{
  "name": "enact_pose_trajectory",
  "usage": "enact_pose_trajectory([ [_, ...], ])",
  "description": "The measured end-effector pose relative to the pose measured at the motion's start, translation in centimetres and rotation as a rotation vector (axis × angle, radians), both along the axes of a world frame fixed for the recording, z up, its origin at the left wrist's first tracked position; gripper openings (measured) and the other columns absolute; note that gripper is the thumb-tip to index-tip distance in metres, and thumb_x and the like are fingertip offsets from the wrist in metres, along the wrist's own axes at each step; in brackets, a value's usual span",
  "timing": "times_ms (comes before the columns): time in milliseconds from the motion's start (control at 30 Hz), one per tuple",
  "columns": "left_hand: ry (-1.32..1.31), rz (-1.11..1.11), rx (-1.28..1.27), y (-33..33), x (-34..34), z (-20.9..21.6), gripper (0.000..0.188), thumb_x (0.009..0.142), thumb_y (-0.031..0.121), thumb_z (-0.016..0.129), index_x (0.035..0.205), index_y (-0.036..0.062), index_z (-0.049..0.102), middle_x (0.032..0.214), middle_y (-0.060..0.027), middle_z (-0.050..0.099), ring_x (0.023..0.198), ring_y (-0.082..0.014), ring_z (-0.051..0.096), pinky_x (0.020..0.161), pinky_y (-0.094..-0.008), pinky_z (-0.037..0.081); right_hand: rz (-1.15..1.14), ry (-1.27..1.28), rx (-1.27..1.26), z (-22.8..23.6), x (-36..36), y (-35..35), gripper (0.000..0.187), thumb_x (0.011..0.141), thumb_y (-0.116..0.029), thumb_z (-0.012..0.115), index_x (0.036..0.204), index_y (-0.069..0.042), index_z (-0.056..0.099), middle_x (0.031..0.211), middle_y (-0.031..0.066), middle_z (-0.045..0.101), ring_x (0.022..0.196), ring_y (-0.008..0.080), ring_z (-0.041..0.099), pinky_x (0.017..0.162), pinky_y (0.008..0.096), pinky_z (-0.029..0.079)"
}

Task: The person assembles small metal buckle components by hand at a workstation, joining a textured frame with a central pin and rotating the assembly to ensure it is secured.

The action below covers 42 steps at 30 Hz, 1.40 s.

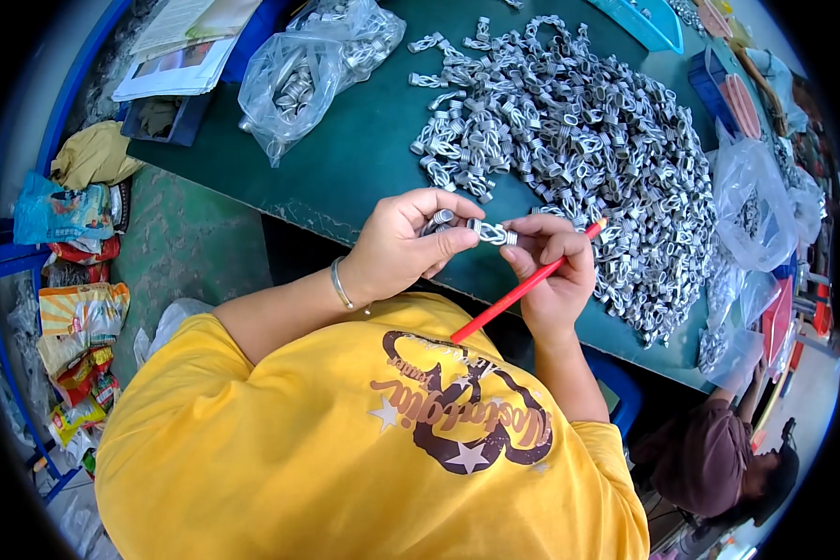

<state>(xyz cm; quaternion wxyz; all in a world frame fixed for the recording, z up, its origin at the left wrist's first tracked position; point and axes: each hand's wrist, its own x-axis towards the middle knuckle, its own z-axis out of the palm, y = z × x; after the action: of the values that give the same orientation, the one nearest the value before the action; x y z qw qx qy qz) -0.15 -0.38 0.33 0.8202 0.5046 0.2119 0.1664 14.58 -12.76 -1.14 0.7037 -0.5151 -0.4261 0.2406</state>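
Note:
My left hand (401, 238) pinches one end of a small silver metal looped fitting (491, 232) between thumb and finger. Another similar grey metal piece (438, 220) is tucked in its curled fingers. At the fitting's other end, the fingertips of my right hand (558, 280) grip it. A long red pencil (509, 300) also lies in my right hand, slanting out under the fingers toward my shirt. Both hands are held up over the table's near edge, beside a large heap of similar silver fittings (607, 140).
The heap spreads over the green table (355, 168). A clear plastic bag of metal parts (299, 79) lies at the far left, near papers (182, 61). A turquoise tray (649, 23) and more clear bags (751, 201) line the right. Another person (705, 457) sits at lower right.

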Motion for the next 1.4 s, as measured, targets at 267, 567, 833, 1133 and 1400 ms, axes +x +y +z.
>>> enact_pose_trajectory([
  [267, 0.019, 0.022, 0.042, -0.1, -0.3, -0.8, 0.022, 0.086, 0.003, 0.065, 0.107, -0.0011, 0.059, 0.086, -0.0062, 0.063, 0.055, -0.0045, 0.048, 0.047, -0.0178, 0.039, -0.048, 0.018, -0.070, 0.0, -0.3, -0.1, 0.030, 0.079, 0.008, 0.067, 0.083, -0.004, 0.040, 0.098, 0.0182, 0.061, 0.089, 0.0179, 0.062, 0.071, 0.0247, 0.052],
  [567, 0.047, 0.044, 0.126, 0.0, -0.2, -0.1, 0.025, 0.082, 0.002, 0.069, 0.106, -0.0011, 0.064, 0.083, -0.0011, 0.060, 0.056, -0.0025, 0.047, 0.048, -0.0164, 0.037, 0.007, -0.041, -0.015, 0.0, 0.0, 0.0, 0.028, 0.080, 0.010, 0.065, 0.084, -0.004, 0.041, 0.103, 0.0196, 0.061, 0.089, 0.0165, 0.061, 0.076, 0.0250, 0.051],
  [833, -0.016, 0.064, 0.272, -0.1, -0.1, -0.4, 0.025, 0.080, 0.001, 0.071, 0.104, -0.0006, 0.064, 0.082, 0.0002, 0.060, 0.059, -0.0018, 0.047, 0.050, -0.0160, 0.038, 0.039, 0.113, -0.063, -0.5, 0.2, -0.4, 0.032, 0.077, 0.014, 0.065, 0.083, -0.005, 0.040, 0.107, 0.0192, 0.059, 0.087, 0.0139, 0.060, 0.078, 0.0248, 0.050],
  [1133, 0.144, -0.003, 0.616, 0.3, -0.2, -1.8, 0.022, 0.075, 0.002, 0.073, 0.095, 0.0000, 0.065, 0.082, -0.0063, 0.064, 0.072, -0.0134, 0.060, 0.063, -0.0248, 0.048, -0.143, -0.121, -0.167, 0.1, 0.0, -0.5, 0.025, 0.095, -0.010, 0.052, 0.116, 0.002, 0.049, 0.106, 0.0170, 0.059, 0.078, 0.0122, 0.058, 0.068, 0.0220, 0.048],
  [1400, 0.227, -0.058, 0.916, 0.1, -0.3, -1.9, 0.019, 0.070, 0.003, 0.074, 0.084, 0.0003, 0.063, 0.082, -0.0116, 0.063, 0.073, -0.0251, 0.063, 0.065, -0.0310, 0.051, -0.051, -0.084, -0.289, -1.6, -1.4, -1.5, 0.009, 0.089, -0.002, 0.055, 0.083, 0.000, 0.049, 0.063, 0.0053, 0.060, 0.053, 0.0064, 0.054, 0.047, 0.0194, 0.041],
])
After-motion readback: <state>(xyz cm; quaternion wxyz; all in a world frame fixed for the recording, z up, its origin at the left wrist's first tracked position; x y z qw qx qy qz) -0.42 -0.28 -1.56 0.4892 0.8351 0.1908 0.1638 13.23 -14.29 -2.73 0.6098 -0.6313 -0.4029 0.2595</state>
